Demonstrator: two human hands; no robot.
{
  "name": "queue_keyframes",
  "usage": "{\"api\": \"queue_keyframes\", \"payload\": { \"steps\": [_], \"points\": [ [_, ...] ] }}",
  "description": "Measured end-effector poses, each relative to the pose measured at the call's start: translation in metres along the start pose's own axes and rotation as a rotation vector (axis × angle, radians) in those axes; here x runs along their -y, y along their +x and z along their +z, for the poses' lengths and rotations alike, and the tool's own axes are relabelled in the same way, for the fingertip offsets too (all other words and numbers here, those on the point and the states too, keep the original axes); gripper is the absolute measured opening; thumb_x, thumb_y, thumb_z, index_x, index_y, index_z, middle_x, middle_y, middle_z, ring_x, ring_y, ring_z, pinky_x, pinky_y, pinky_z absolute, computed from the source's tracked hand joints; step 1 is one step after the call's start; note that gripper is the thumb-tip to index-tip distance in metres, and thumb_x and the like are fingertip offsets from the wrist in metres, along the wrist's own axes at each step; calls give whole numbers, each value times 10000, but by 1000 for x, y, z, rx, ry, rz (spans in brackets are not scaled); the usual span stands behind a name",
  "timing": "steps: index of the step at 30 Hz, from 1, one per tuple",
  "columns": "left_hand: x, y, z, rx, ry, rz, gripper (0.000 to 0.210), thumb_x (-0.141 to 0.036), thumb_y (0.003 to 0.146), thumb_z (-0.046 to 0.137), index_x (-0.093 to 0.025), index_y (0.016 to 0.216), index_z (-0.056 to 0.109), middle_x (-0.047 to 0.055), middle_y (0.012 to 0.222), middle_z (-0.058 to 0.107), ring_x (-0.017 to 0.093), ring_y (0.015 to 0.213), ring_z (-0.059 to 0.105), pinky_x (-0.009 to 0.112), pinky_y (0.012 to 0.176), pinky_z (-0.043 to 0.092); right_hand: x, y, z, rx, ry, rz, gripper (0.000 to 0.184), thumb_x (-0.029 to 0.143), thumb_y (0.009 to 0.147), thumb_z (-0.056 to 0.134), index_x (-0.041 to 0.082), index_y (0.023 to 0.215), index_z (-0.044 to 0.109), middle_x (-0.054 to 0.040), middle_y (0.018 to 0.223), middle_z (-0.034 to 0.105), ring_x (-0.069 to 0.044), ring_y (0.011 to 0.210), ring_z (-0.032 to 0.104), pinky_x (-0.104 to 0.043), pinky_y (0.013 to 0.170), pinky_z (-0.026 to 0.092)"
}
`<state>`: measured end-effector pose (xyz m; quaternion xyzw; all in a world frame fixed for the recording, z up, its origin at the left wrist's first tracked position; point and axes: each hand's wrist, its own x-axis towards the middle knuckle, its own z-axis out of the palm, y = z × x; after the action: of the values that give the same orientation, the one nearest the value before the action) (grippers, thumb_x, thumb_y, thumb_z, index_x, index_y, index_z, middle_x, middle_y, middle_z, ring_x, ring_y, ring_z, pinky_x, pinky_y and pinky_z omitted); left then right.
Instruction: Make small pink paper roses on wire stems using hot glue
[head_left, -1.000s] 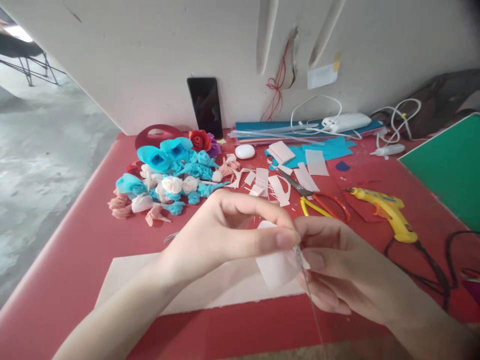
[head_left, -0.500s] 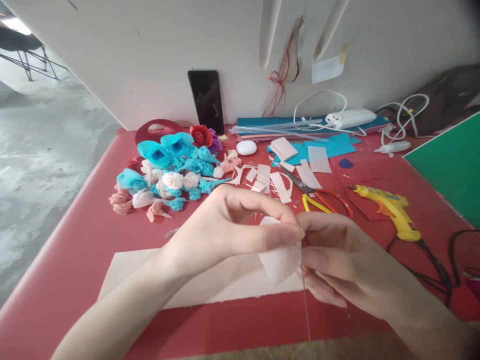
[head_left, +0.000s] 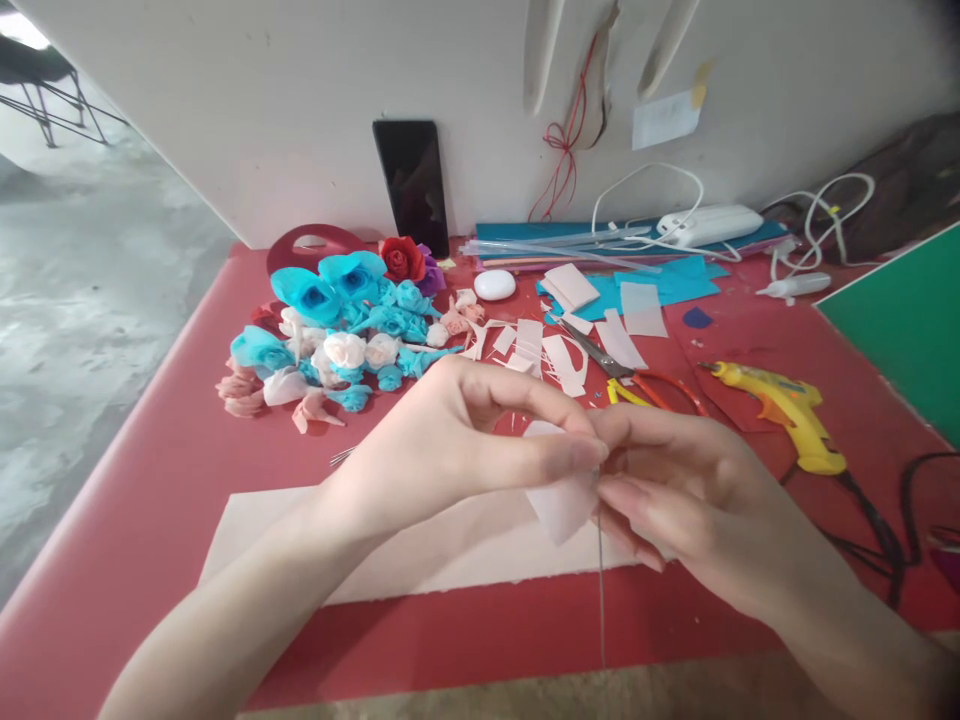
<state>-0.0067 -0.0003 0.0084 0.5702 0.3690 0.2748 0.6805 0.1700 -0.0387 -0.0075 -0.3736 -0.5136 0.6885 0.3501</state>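
Note:
My left hand [head_left: 487, 430] pinches a pale pinkish-white paper petal [head_left: 562, 505] between thumb and forefinger. The petal hangs below the thumb, its upper part partly covered by the fingers. A thin wire stem [head_left: 601, 600] points down from the petal's right edge. My right hand [head_left: 675, 480] is closed around the top of this wire, thumb against the fingers, touching the left fingertips. Exactly how petal and wire meet is hidden by the fingers. Beneath both hands lies a long pale paper strip [head_left: 300, 560] on the red tabletop [head_left: 150, 480].
Blue, white and pink paper flowers [head_left: 345, 350] are heaped at the back left, before a leaning black phone [head_left: 411, 190]. Scissors [head_left: 607, 360] lie among paper scraps [head_left: 529, 345]. To the right are a yellow glue gun [head_left: 787, 405] with a black cord and a green board [head_left: 907, 330].
The right thumb and fingers have shifted slightly and closed in on the wire's top. The wire now hangs more upright. The whole view has tilted a little.

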Motion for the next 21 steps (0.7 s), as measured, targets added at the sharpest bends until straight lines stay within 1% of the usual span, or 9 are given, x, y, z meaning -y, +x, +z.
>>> {"api": "queue_keyframes", "payload": {
  "steps": [4,7,13,18,21],
  "points": [
    [0,-2,0,-4,20,19,108,-200,757,650,-235,661,686,-103,623,637,29,577,537,75,568,437,3,1,2,-22,-17,-27,134,97,814,537,206,751,582,65,606,448,3,485,397,-43,435,353],
    [0,-2,1,-5,23,40,105,-187,753,653,-232,664,684,-107,616,637,22,569,541,62,555,434,3,2,3,-33,-25,-47,145,82,800,529,199,728,578,68,589,437,5,473,393,-39,428,351],
    [2,1,2,5,-22,71,95,-167,740,663,-211,658,680,-98,616,643,20,567,556,53,542,441,2,2,2,-29,-33,-31,149,80,805,514,192,720,564,63,603,455,0,488,388,-43,435,344],
    [3,0,1,3,-11,77,91,-172,742,665,-205,658,677,-90,617,648,24,570,567,57,555,450,1,0,2,-24,-40,-27,150,79,813,512,195,736,566,58,629,473,-4,500,390,-51,442,344],
    [4,0,1,4,-3,75,73,-190,742,670,-208,671,680,-88,631,652,28,576,569,62,553,450,2,0,1,-17,-42,-39,168,67,817,496,191,728,566,60,601,460,-8,499,376,-53,443,331]
  ]
}}
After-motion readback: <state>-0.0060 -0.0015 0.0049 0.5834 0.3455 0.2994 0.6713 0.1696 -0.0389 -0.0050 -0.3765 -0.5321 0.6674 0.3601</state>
